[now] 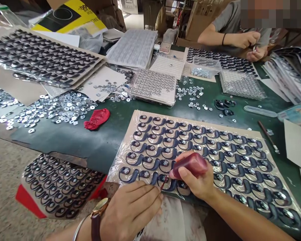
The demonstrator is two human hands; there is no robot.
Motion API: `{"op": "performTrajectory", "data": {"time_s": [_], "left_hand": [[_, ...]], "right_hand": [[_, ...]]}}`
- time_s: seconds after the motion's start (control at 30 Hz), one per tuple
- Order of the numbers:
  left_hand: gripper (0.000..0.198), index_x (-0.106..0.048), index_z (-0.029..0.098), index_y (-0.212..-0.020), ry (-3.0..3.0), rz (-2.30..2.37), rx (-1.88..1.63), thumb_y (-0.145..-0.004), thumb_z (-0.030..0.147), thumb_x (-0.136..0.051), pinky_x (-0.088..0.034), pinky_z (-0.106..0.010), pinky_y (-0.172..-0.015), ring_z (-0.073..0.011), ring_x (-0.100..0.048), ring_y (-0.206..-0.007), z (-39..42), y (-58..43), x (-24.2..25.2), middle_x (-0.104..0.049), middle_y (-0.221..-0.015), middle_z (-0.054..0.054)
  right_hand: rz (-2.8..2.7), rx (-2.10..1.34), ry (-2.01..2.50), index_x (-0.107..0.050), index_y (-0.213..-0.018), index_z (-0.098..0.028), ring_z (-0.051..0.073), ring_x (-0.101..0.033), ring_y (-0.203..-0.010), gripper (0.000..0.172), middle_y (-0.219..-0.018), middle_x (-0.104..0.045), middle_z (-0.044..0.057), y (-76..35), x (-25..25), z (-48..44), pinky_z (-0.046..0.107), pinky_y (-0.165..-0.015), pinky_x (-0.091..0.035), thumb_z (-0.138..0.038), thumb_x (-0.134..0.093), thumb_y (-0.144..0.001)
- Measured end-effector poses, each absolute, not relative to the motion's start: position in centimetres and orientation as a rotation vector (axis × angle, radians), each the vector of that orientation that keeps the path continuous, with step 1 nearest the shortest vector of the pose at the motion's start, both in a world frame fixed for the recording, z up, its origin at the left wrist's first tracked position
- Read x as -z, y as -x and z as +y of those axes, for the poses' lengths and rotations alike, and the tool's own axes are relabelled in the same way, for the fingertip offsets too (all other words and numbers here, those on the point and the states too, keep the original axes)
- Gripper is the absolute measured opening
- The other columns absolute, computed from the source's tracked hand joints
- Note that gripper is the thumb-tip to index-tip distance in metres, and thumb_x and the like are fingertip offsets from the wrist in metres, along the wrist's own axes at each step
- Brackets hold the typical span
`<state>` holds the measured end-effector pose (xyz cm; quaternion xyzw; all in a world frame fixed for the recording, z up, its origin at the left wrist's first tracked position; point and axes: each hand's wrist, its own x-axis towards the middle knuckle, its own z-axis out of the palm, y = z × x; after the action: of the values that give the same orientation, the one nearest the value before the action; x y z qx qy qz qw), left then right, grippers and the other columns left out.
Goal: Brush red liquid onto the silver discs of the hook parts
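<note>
- hooked parts (197, 147) are carded on the surface (100, 150).
- silvery centres (146, 174) are seated; finished count cannot be told.
- red bottle (192, 164) is gripped by curled right hand (200, 180).
- left hand (130, 209) is flattened; hold cannot be told.

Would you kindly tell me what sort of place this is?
Probably a small hand-assembly workshop: matching dark parts sit in rows on a card, loose metal discs are heaped on the green table, and another person handles something small beyond it.

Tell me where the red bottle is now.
In the head view, the red bottle is right of centre, in the right hand, up and right from the left hand.
</note>
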<state>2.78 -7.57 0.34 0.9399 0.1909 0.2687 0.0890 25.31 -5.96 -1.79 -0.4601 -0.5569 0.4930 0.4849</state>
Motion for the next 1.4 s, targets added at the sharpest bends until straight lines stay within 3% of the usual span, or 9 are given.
{"op": "performTrajectory", "data": {"time_s": [0.4,0.67,0.83,1.17,1.4], "left_hand": [[0.033,-0.065,0.009,-0.094,-2.804,0.666,-0.908,-0.093,0.011,-0.033,-0.056,-0.029,-0.080,-0.0173,-0.068,-0.085,-8.1,-3.9,-0.1,-0.071,-0.092,-0.010],[0.024,-0.066,0.008,-0.096,-2.745,0.651,-0.906,-0.092,0.013,-0.042,-0.052,-0.030,-0.092,-0.0167,-0.068,-0.089,-7.9,-3.6,0.1,-0.071,-0.092,-0.008],[0.019,-0.067,0.009,-0.091,-2.813,0.626,-0.821,-0.090,0.013,-0.049,-0.055,-0.025,-0.087,-0.0149,-0.069,-0.084,-7.3,-3.8,-0.8,-0.072,-0.088,-0.006],[0.017,-0.067,0.010,-0.096,-2.796,0.672,-0.765,-0.090,0.015,-0.051,-0.054,-0.028,-0.089,-0.0163,-0.068,-0.092,-7.8,-3.5,-0.5,-0.072,-0.093,-0.006],[0.020,-0.067,0.010,-0.097,-2.778,0.643,-0.887,-0.090,0.014,-0.049,-0.054,-0.028,-0.091,-0.0157,-0.068,-0.091,-7.8,-3.4,0.6,-0.072,-0.092,-0.006]], "right_hand": [[-1.562,-1.157,1.155,-0.057,-0.091,-0.017,0.017,-0.063,-0.051,0.021,-0.061,-0.066,0.003,-25.4,1.8,-5.7,0.028,-0.046,-0.051,-0.029,-0.066,-0.076],[-1.525,-1.158,1.229,-0.058,-0.091,-0.018,0.013,-0.058,-0.047,0.018,-0.062,-0.066,0.000,-25.5,2.1,-5.7,0.025,-0.046,-0.050,-0.028,-0.065,-0.078],[-1.499,-1.147,1.238,-0.058,-0.090,-0.019,0.014,-0.061,-0.051,0.017,-0.061,-0.066,0.000,-25.4,2.0,-5.6,0.025,-0.049,-0.051,-0.028,-0.065,-0.077],[-1.501,-1.069,1.252,-0.059,-0.087,-0.019,0.014,-0.060,-0.048,0.016,-0.058,-0.065,0.000,-25.5,1.6,-5.4,0.025,-0.047,-0.050,-0.030,-0.065,-0.077],[-1.502,-0.999,1.283,-0.058,-0.085,-0.019,0.014,-0.059,-0.046,0.015,-0.055,-0.064,-0.001,-25.5,1.3,-5.4,0.026,-0.046,-0.049,-0.031,-0.064,-0.078]]}}
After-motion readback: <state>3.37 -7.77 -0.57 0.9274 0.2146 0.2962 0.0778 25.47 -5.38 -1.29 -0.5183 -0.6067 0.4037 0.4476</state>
